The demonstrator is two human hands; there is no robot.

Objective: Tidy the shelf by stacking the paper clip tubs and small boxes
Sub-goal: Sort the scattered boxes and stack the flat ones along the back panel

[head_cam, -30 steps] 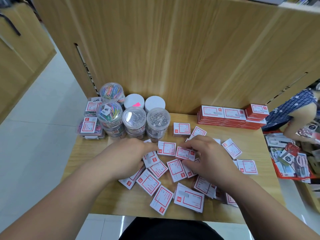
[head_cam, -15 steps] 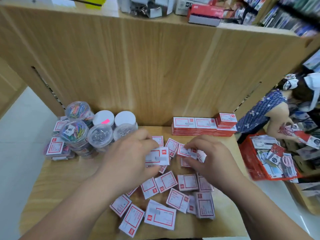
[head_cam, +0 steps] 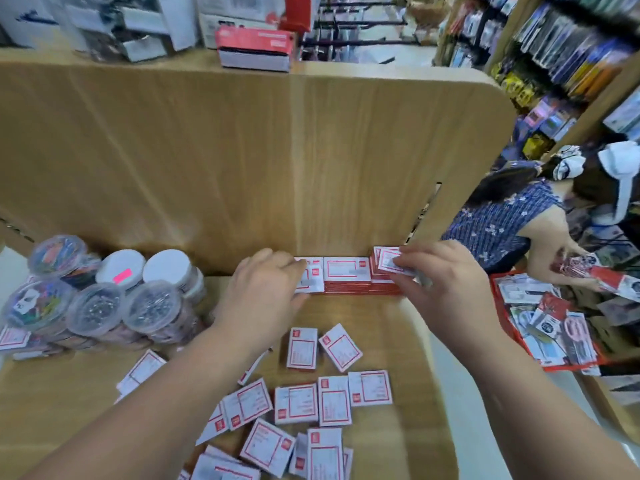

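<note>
Several small white boxes with red frames (head_cam: 301, 403) lie scattered on the wooden shelf (head_cam: 388, 327). A neat red-and-white stack of boxes (head_cam: 346, 275) stands against the back panel. My left hand (head_cam: 263, 289) rests on the stack's left end, fingers closed on a small box (head_cam: 313, 277). My right hand (head_cam: 446, 278) pinches another small box (head_cam: 389, 263) over the stack's right end. Clear paper clip tubs (head_cam: 93, 306) stand stacked at the left, some with coloured clips, two with white lids.
The tall wooden back panel (head_cam: 242, 161) rises behind the shelf, with goods on its top. At the right a person in a blue patterned top (head_cam: 502, 216) bends over a red basket (head_cam: 550, 327) of packets. Store racks stand beyond.
Both hands lifted small boxes from the scattered pile and carried them back to the stack against the panel. The camera tilted up, showing more of the store.
</note>
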